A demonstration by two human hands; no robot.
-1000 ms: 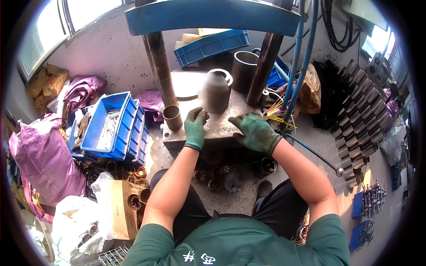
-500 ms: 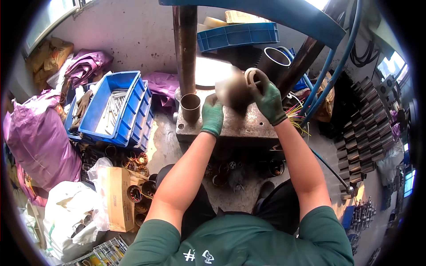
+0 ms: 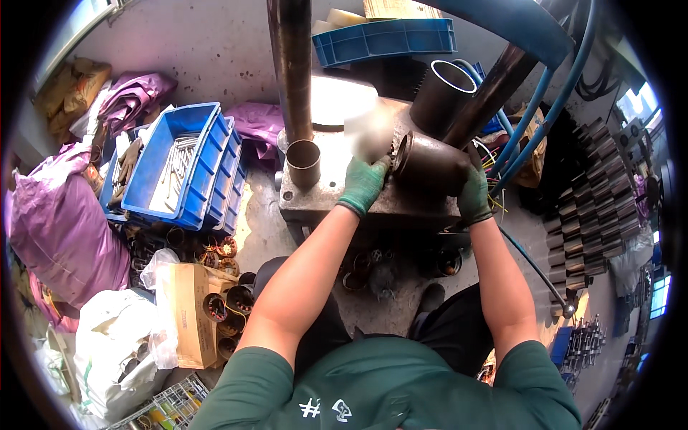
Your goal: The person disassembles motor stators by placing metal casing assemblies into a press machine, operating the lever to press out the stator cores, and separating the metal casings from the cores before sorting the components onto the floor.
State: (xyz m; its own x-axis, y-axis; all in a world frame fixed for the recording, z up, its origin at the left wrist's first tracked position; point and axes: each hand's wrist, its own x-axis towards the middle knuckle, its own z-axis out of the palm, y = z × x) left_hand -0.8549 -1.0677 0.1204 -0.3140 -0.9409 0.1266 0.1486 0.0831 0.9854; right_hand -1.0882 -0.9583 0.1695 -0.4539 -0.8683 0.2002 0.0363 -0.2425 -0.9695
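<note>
Both hands forward | right gripping tilted cylinder | left beside its rim

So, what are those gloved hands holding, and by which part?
The right hand holds a dark metal cylinder by its right-hand end. Whether the left hand holds anything cannot be told; blur covers its fingertips.

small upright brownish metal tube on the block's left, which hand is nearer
Left: the left green-gloved hand is apart from the tube, to its right; the right green-gloved hand is farther, at the right end of the dark metal cylinder.
</note>
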